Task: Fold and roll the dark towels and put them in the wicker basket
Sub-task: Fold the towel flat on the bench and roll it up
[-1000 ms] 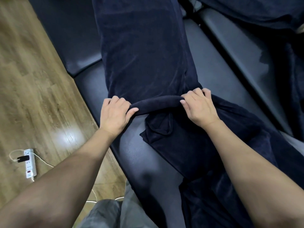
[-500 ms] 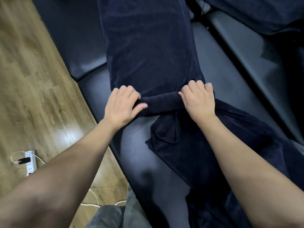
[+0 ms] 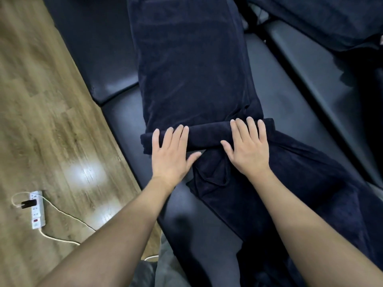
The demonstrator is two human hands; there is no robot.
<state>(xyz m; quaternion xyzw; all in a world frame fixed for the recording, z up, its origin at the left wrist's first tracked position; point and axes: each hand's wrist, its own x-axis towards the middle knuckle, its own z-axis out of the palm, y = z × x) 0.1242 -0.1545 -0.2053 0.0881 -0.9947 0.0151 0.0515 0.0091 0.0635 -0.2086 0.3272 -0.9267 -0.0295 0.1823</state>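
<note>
Nearest us, a second dark towel (image 3: 279,195) lies crumpled across the padded black surface (image 3: 207,235), its loose edge running up under the roll; we should keep it from being dragged into the turn. Off to our left on the wooden floor (image 3: 51,121) sits a white power strip (image 3: 37,210) with its cable, well apart from the work.

Just beyond, our two hands lie flat on the roll (image 3: 207,134). The left hand (image 3: 172,154) has its fingers straight and spread over the roll's left end, thumb pointing inward, holding nothing. The right hand (image 3: 246,148) presses the same way near the right end, fingers extended over the top, not curled round the cloth.

To roll well, we judge that both palms should push forward with even pressure, so the ends advance together and the roll stays straight and not coned. The right end juts slightly past the strip's edge, so a small tuck there may help.

Farther on, the folded dark towel (image 3: 192,65) stretches away as a long flat strip, most of it not yet rolled. More dark cloth (image 3: 331,15) lies at the far right. The wicker basket is not in view.
</note>
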